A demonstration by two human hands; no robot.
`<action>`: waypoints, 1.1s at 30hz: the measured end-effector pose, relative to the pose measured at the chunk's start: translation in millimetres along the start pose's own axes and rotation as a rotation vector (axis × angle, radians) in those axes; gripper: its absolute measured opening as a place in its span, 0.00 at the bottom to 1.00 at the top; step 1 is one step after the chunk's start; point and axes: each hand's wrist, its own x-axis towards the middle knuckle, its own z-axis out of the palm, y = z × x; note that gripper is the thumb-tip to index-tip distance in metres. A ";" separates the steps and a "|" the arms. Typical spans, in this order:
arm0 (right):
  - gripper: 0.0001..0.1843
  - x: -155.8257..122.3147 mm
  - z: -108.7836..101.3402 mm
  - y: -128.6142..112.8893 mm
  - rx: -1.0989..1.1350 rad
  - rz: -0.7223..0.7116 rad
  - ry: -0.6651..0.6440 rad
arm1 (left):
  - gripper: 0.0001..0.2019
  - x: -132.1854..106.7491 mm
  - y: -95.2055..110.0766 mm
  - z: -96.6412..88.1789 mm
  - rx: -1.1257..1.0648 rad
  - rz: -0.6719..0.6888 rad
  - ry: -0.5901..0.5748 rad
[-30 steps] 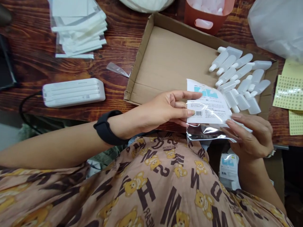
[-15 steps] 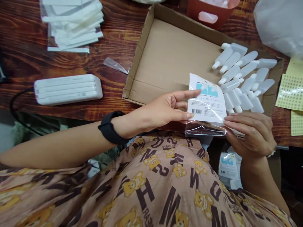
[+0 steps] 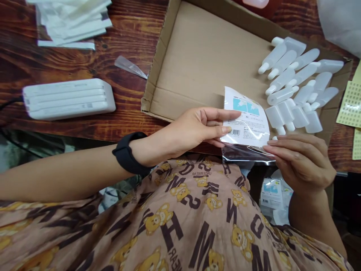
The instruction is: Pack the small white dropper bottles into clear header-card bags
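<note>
My left hand (image 3: 194, 130) pinches the left edge of a clear plastic bag (image 3: 242, 155), its thumb on the front and its other fingers partly behind. Inside the bag is a white printed card (image 3: 248, 126) with blue pictures and a barcode. The bag's clear lower strip faces my body. At the bag's lower right corner, my right hand (image 3: 307, 162) has its fingers closed against the edge. Just beyond it, several small frosted plastic bottles with white caps (image 3: 283, 77) lie in a shallow cardboard tray (image 3: 203, 56).
On the left of the wooden table lie a white power bank (image 3: 69, 99) with a cable, a pile of packaging strips (image 3: 73, 22) and a clear plastic scrap (image 3: 131, 67). Yellow sticker sheets (image 3: 349, 101) are at right. More packed bags (image 3: 272, 194) sit below the table edge.
The view has shifted slightly. Both hands stay on the bag, and its clear lower strip now reaches a little further right under my right hand's fingers.
</note>
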 end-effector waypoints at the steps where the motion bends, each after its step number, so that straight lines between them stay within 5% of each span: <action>1: 0.23 0.8 -0.1 -0.2 0.045 0.027 -0.013 | 0.20 -0.5 0.2 0.1 0.010 0.017 -0.004; 5: 0.21 7.3 2.0 -11.1 -0.006 0.062 -0.010 | 0.22 -2.3 0.4 -1.1 0.059 0.041 -0.047; 13: 0.16 38.7 8.3 -54.4 -0.067 -0.085 -0.115 | 0.27 -5.1 1.7 0.5 0.127 0.005 -0.118; 21: 0.05 66.9 9.0 -54.9 0.000 0.155 -0.241 | 0.24 -6.9 2.9 -4.3 0.180 0.005 -0.194; 33: 0.04 81.3 13.7 -46.9 0.017 0.172 -0.347 | 0.23 -2.7 3.4 -10.4 0.229 0.075 -0.311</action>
